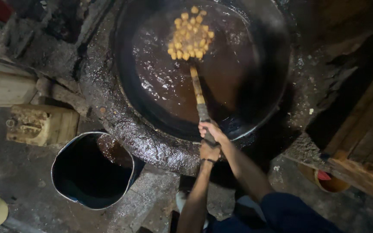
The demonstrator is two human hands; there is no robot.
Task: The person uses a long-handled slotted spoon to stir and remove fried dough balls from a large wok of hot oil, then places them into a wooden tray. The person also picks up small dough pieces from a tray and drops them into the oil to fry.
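A huge black pan (260,103) full of dark oil sits in a grimy raised stove. A long-handled skimmer (198,92) reaches out over the oil, and its far end carries a heap of small golden fried pieces (190,34). Both hands grip the near end of the handle at the pan's front rim. My right hand (211,129) is higher up the handle, and my left hand (209,151) sits just below it, with a dark band at the wrist. The handle's end is hidden inside the hands.
A round metal bucket (59,162) with dark liquid stands on the floor at lower left. A worn wooden block (42,124) lies beside it. Wooden planks (363,138) line the right side, with a small orange bowl (331,183) below them.
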